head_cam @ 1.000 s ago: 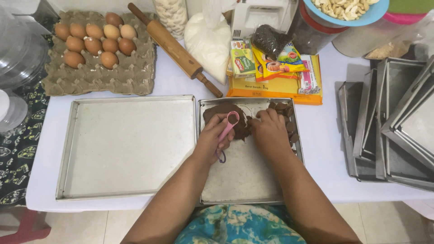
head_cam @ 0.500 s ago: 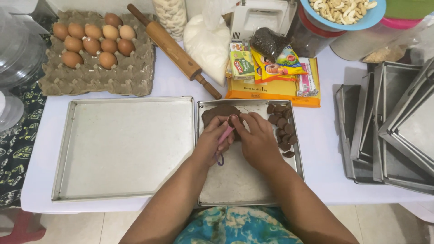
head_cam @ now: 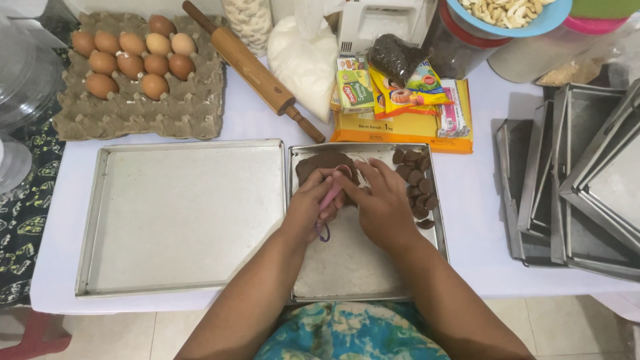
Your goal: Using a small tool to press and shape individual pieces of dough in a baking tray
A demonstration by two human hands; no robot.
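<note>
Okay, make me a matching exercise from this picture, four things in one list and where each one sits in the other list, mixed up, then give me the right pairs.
Things:
1. eggs
2. rolling pin
3. brown dough lump
4. stacked trays

Places:
A. at the far end of the smaller tray, by the left hand and right hand
B. in the cardboard carton at the far left
C. at the right edge of the table
D. lying slantwise between the carton and the white bag

Pairs: 1-B, 2-D, 3-A, 4-C
</note>
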